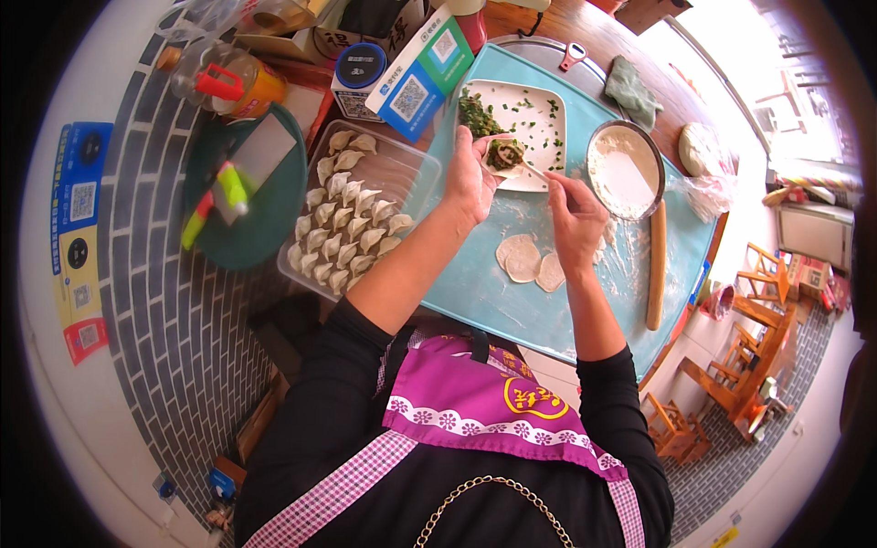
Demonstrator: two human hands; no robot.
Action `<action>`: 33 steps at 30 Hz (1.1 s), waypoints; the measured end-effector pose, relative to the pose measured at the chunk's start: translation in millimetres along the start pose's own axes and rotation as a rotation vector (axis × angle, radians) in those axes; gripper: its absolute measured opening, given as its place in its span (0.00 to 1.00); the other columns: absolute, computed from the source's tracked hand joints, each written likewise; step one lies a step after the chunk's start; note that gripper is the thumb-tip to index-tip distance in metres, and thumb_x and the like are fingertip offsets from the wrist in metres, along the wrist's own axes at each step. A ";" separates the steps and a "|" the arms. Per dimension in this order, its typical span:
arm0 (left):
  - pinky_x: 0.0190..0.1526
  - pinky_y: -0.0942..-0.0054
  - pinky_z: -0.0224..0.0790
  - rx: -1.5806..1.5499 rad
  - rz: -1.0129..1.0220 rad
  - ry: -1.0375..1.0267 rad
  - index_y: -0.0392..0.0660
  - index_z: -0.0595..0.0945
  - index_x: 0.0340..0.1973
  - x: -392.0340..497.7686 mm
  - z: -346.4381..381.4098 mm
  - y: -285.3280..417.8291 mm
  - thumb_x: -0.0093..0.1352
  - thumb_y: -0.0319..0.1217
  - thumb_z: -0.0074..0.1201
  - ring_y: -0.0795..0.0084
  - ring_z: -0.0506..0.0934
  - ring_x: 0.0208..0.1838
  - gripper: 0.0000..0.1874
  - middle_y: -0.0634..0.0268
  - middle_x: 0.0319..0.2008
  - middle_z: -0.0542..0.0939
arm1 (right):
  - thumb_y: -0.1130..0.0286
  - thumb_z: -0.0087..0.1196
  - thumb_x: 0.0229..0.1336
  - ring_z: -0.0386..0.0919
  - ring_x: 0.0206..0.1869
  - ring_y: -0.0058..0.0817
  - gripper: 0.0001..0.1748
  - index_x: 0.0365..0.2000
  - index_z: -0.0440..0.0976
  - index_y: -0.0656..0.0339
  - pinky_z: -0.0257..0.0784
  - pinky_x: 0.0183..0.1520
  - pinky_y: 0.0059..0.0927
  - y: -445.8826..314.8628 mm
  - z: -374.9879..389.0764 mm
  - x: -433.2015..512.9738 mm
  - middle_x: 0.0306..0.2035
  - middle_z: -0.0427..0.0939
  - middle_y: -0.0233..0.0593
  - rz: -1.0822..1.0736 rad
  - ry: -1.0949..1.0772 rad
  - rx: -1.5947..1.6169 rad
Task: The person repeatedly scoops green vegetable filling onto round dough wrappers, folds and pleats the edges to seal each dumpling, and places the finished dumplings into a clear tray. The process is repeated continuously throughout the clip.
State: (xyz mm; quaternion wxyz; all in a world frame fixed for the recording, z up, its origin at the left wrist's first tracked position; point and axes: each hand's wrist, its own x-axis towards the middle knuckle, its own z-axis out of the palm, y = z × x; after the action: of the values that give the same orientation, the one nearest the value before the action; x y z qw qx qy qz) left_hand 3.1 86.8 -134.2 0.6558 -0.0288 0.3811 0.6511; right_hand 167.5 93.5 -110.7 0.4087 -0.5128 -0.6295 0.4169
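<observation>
A round dough wrapper [495,166] rests in my left hand [473,179], with chopped green filling [505,153] on it. My right hand [577,218] grips the handle of a spoon [536,172], whose bowl presses into that filling. Just beyond my hands, more filling is heaped on the left side of a white square plate [545,144], with green bits scattered over the rest. Nearer me, several flat dough wrappers [523,262] overlap on the floured turquoise board [466,274]. To the left, a clear plastic tray [404,161] holds rows of folded dumplings [344,225].
A metal bowl of flour [622,171] and a wooden rolling pin [656,267] lie right. Bagged dough [702,152] and a green cloth [632,92] sit beyond. A cleaver [264,154] lies on a green round board [274,229] at left, near an oil bottle [236,79] and a payment-code sign [419,82].
</observation>
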 end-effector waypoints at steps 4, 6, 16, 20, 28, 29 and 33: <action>0.72 0.55 0.59 -0.038 0.004 -0.002 0.33 0.76 0.59 0.4 -0.9 2.1 0.81 0.56 0.18 0.56 0.74 0.65 0.40 0.50 0.59 0.79 | 0.80 0.62 0.60 0.66 0.23 0.12 0.08 0.39 0.86 0.62 0.62 0.26 0.19 -11.8 -7.2 5.8 0.22 0.72 0.28 -0.193 0.040 -0.180; 0.71 0.55 0.60 -0.040 0.006 0.004 0.34 0.76 0.59 0.1 -1.6 2.7 0.82 0.56 0.19 0.56 0.74 0.65 0.40 0.50 0.59 0.79 | 0.81 0.62 0.59 0.67 0.22 0.14 0.08 0.39 0.86 0.62 0.63 0.26 0.20 -14.1 -7.0 8.0 0.22 0.72 0.29 -0.263 0.066 -0.240; 0.72 0.54 0.60 -0.066 0.075 -0.003 0.35 0.74 0.59 -0.7 -5.9 0.0 0.82 0.56 0.21 0.56 0.73 0.66 0.37 0.50 0.60 0.78 | 0.85 0.64 0.52 0.74 0.22 0.28 0.16 0.41 0.84 0.59 0.70 0.25 0.30 -2.8 5.2 -1.9 0.23 0.75 0.35 -0.604 -0.019 -0.399; 0.72 0.54 0.59 -0.063 0.085 0.005 0.35 0.73 0.60 -1.0 -8.2 1.4 0.82 0.56 0.22 0.57 0.73 0.67 0.37 0.50 0.60 0.77 | 0.85 0.64 0.51 0.76 0.24 0.32 0.17 0.43 0.83 0.60 0.71 0.26 0.33 0.9 8.1 -3.4 0.25 0.75 0.36 -0.681 -0.045 -0.424; 0.72 0.55 0.59 -0.072 0.099 0.001 0.34 0.73 0.60 -0.7 -12.5 4.0 0.82 0.55 0.24 0.58 0.73 0.67 0.36 0.51 0.61 0.77 | 0.83 0.65 0.52 0.77 0.26 0.32 0.16 0.43 0.82 0.62 0.74 0.29 0.34 12.5 15.2 4.0 0.26 0.75 0.36 -0.773 -0.037 -0.523; 0.72 0.55 0.60 -0.063 0.088 0.030 0.34 0.73 0.61 0.0 -13.0 5.0 0.82 0.55 0.24 0.58 0.73 0.67 0.36 0.51 0.61 0.78 | 0.82 0.65 0.52 0.77 0.26 0.32 0.15 0.43 0.82 0.63 0.74 0.29 0.34 14.7 15.8 6.4 0.26 0.75 0.36 -0.795 -0.037 -0.543; 0.71 0.54 0.61 -0.037 0.064 0.085 0.34 0.72 0.61 1.7 -16.4 6.0 0.82 0.55 0.24 0.58 0.73 0.67 0.37 0.51 0.60 0.78 | 0.83 0.64 0.53 0.77 0.27 0.33 0.15 0.42 0.83 0.62 0.74 0.30 0.34 20.2 19.1 17.6 0.26 0.75 0.37 -0.692 0.022 -0.552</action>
State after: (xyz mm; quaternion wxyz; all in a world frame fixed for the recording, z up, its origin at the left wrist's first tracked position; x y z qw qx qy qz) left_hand -9.9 80.4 -144.0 0.6172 -0.0564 0.3973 0.6768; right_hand 153.2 111.5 -134.2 0.3787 -0.3659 -0.8475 0.0664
